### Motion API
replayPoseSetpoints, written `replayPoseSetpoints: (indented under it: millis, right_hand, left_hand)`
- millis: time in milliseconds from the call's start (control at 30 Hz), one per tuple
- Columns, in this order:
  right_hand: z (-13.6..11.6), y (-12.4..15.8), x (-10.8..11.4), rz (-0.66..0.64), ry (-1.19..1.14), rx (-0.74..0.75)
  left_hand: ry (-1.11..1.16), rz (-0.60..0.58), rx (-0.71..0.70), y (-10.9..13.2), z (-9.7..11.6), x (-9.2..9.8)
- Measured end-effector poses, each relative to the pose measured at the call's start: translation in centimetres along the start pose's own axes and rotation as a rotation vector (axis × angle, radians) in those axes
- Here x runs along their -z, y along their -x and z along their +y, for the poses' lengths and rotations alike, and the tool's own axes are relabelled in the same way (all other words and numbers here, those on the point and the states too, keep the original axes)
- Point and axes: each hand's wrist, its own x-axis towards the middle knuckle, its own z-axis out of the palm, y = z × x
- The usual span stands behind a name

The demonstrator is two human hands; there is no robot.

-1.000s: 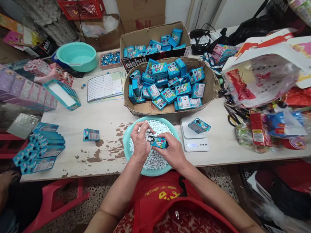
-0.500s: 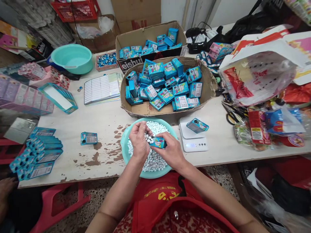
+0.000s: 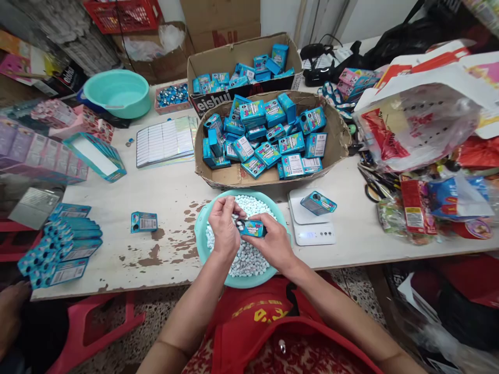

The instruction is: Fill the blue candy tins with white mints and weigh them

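Note:
My right hand (image 3: 275, 241) grips a small blue box (image 3: 252, 228) above a turquoise basin (image 3: 201, 244). White and pale blue candies (image 3: 249, 259) fill the basin. The open end of the box faces left, with a few candies at its mouth. Beside that opening, my left hand (image 3: 225, 226) is curled with its fingers pinched on candies. To the right, another blue box (image 3: 318, 202) rests on a white scale (image 3: 314, 234). One more blue box (image 3: 144, 222) lies on the table to the left.
Behind the basin, a cardboard box (image 3: 237, 176) holds several blue boxes, with another carton (image 3: 241, 49) behind it. Stacked blue boxes (image 3: 70, 249) stand at the left edge, near a person's hand (image 3: 11, 306). Scissors (image 3: 372, 187) and packaged sweets (image 3: 417, 205) lie at the right.
The candies between my left fingers have moved to the mouth of the held box, and fewer show there. Both hands stay nearly in place.

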Motion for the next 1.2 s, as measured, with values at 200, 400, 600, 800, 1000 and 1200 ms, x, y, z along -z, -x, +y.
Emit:
replayPoseSetpoints:
  millis: [200,400,600,800,1000,1200]
  right_hand:
    - [-0.5,0.2,0.0,0.015,-0.123,0.006]
    - [0.4,0.2,-0.8,0.056,-0.268,-0.005]
    - [1.1,0.4,-0.7,0.085,-0.401,-0.046]
    - [2.3,1.2,1.5,0.084,-0.535,-0.147]
    - [5.4,5.4,8.9,0.270,-0.470,-0.301]
    - [10.3,9.4,15.8,0.640,-0.131,-0.526]
  left_hand:
    - [-0.007,-0.037,-0.068,0.8,1.1,-0.2]
    - [-0.022,-0.054,-0.130,1.0,1.0,-0.4]
    - [-0.007,-0.095,-0.172,1.6,1.3,-1.2]
    - [-0.045,-0.214,-0.221,1.3,1.7,-3.4]
    - [-0.486,-0.504,-0.302,-3.0,-4.3,-7.4]
    - [-1.517,-1.173,-0.557,-3.8,-13.7,-12.0]
